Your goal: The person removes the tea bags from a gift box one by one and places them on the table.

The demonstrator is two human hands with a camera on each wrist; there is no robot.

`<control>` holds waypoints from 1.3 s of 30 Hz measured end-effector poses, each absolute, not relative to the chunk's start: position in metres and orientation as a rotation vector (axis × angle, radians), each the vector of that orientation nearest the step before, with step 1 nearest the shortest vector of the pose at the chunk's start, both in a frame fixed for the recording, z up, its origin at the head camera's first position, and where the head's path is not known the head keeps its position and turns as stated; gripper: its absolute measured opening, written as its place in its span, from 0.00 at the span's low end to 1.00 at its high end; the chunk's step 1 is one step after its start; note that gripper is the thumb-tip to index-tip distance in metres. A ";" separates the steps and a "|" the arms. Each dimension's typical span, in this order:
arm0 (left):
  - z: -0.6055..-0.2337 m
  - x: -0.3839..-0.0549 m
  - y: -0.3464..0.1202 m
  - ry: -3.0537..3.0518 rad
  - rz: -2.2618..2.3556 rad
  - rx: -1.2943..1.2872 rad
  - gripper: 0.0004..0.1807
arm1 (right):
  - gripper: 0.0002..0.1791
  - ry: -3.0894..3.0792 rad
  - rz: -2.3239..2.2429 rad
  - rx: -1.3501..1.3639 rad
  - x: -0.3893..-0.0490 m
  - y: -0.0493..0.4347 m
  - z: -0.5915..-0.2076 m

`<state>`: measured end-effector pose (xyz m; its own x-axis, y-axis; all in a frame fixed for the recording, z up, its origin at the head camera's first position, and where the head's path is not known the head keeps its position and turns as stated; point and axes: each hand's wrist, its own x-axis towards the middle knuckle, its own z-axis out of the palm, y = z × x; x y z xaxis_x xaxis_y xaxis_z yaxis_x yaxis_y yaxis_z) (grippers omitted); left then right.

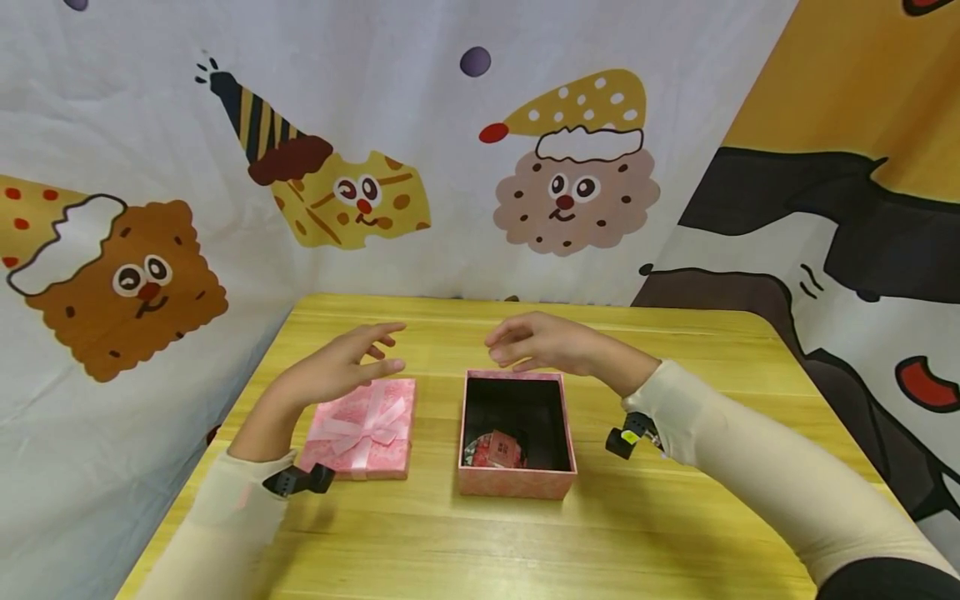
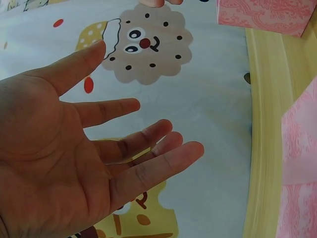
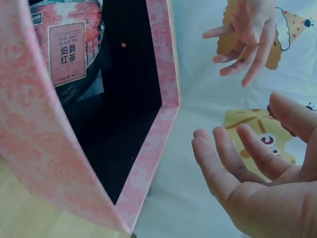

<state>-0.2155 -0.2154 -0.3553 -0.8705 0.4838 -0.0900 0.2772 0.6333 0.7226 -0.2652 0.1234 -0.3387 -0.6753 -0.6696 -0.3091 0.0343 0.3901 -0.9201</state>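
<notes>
Head view gives me the desk (image 1: 435, 542), with an uncovered box (image 1: 517, 483) about midway between its left and right edges. The lid (image 1: 367, 429) lies between that and the desk's left edge. Left hand (image 1: 337, 367) hovers by the lid's far side, right hand (image 1: 551, 342) by the box's far rim, both empty, fingers loose. Tea (image 1: 504, 450) rests inside the box.

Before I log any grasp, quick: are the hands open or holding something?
Left hand: open, holding nothing.
Right hand: open, holding nothing.
</notes>
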 end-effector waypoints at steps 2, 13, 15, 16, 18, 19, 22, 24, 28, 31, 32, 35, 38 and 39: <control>-0.355 -0.215 -0.213 2.591 1.068 0.631 0.37 | 0.23 1.973 -1.338 -0.540 -0.264 0.127 -0.338; -0.359 -0.217 -0.200 2.583 1.081 0.687 0.37 | 0.24 1.987 -1.364 -0.534 -0.260 0.146 -0.339; -0.360 -0.218 -0.197 2.574 1.080 0.690 0.38 | 0.24 2.006 -1.354 -0.533 -0.259 0.149 -0.340; -0.361 -0.219 -0.195 2.571 1.075 0.690 0.38 | 0.24 2.015 -1.349 -0.530 -0.259 0.151 -0.340; -0.362 -0.220 -0.192 2.562 1.065 0.684 0.39 | 0.24 2.024 -1.350 -0.516 -0.259 0.153 -0.340; -0.362 -0.221 -0.190 2.557 1.060 0.680 0.39 | 0.24 2.027 -1.350 -0.509 -0.258 0.155 -0.340; -0.363 -0.222 -0.186 2.556 1.036 0.678 0.40 | 0.24 2.024 -1.354 -0.486 -0.258 0.159 -0.341; -0.363 -0.222 -0.184 2.560 1.028 0.684 0.40 | 0.25 2.021 -1.356 -0.474 -0.257 0.162 -0.343; -0.365 -0.224 -0.178 2.558 1.033 0.711 0.40 | 0.25 2.011 -1.376 -0.452 -0.257 0.169 -0.346; -0.366 -0.224 -0.173 2.543 1.044 0.733 0.39 | 0.25 2.001 -1.391 -0.438 -0.256 0.173 -0.349; -0.366 -0.224 -0.172 2.540 1.044 0.738 0.38 | 0.25 1.997 -1.394 -0.434 -0.256 0.174 -0.350; -0.368 -0.224 -0.168 2.540 1.030 0.753 0.38 | 0.25 1.987 -1.401 -0.425 -0.254 0.177 -0.352; -0.370 -0.224 -0.166 2.548 1.010 0.759 0.38 | 0.24 1.982 -1.411 -0.414 -0.253 0.180 -0.353; -0.371 -0.225 -0.165 2.550 1.005 0.762 0.38 | 0.24 1.981 -1.414 -0.412 -0.252 0.180 -0.354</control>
